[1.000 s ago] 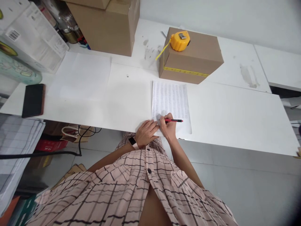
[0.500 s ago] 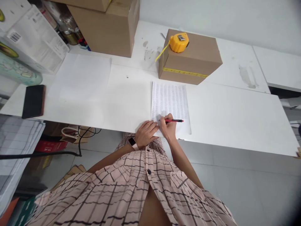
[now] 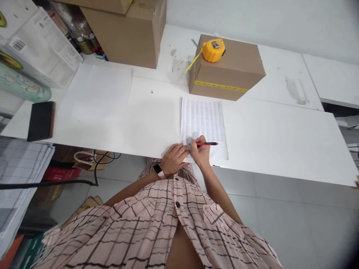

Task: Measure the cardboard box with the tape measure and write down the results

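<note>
My right hand [image 3: 201,152] is closed around a red and black pen [image 3: 209,143], its tip low on a sheet of paper [image 3: 203,116] covered in columns of small writing. Flat at the sheet's lower left corner lies my left hand [image 3: 174,158], fingers stretched out over the table edge and paper; a watch with a pale band [image 3: 159,170] is on that wrist. Beyond the sheet stands a brown cardboard box [image 3: 238,59]. On top of it rests a yellow tape measure [image 3: 213,50], and a strip of yellow tape runs across the box's front face.
On the white table [image 3: 157,123], blank paper sheets [image 3: 98,89] and a dark phone [image 3: 41,120] lie at left. A larger cardboard box [image 3: 131,37], a white printed carton [image 3: 45,45] and a mint-green bottle [image 3: 24,84] stand at the back left. A black cable [image 3: 70,183] hangs below.
The pen's back end has shifted very slightly to the left with my right hand. My left hand and the things on the table look the same.
</note>
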